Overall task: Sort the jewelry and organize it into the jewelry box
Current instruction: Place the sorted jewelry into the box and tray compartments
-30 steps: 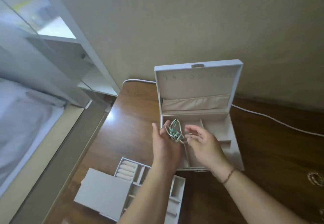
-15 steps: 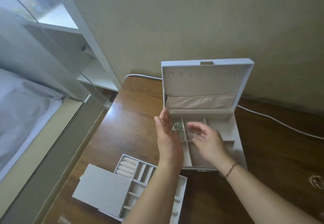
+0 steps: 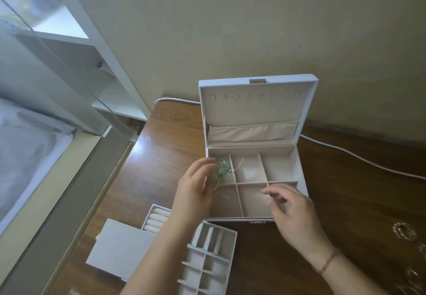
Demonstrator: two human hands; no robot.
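Where the far-left compartment of the open jewelry box (image 3: 299,174) meets its divider, a tangled green necklace (image 3: 222,170), blurred, with pale cord ends trailing toward the viewer over the partition; long axis roughly front to back. Just left of it, touching or nearly so (contact unclear), left hand (image 3: 196,193), fingers loosely spread, gripping nothing. Over the near-right compartments, apart from the necklace, right hand (image 3: 292,209), fingers relaxed, empty. At the right edge, blurred metallic rings (image 3: 404,231), partly cut off.
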